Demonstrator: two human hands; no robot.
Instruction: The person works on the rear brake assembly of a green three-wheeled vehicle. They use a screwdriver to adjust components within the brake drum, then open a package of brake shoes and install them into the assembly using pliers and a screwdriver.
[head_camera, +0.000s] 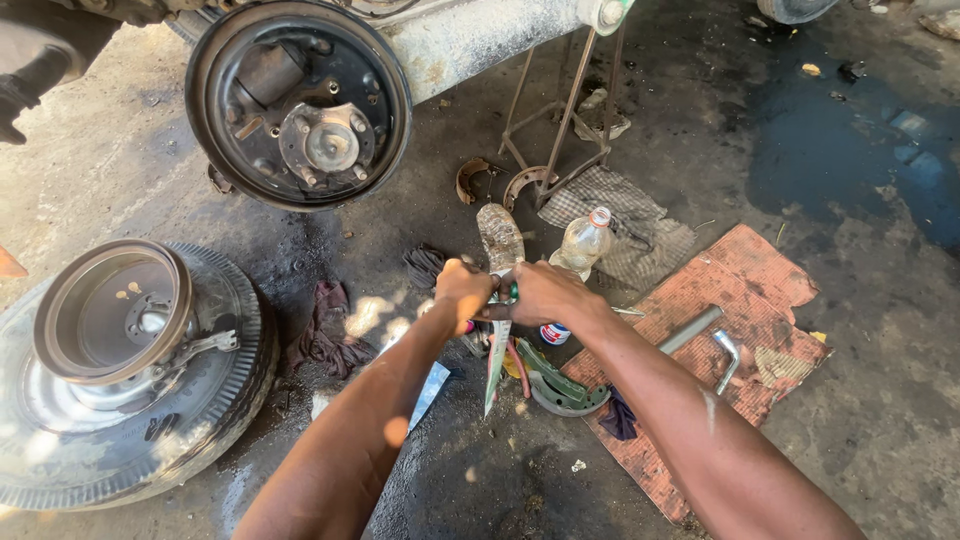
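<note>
Both hands, left hand (462, 290) and right hand (540, 292), clenched around a brake shoe (498, 345) below the backing plate (300, 105); mid-preparation, firm steadying needed next.

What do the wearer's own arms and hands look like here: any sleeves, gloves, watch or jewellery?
Both forearms are bare up to the frame edge: no sleeves in view. The left hand and right hand wear no gloves. No watch, bracelet or ring shows. Patches of sunlight fall across the left forearm; a pale smear marks the right.
</note>
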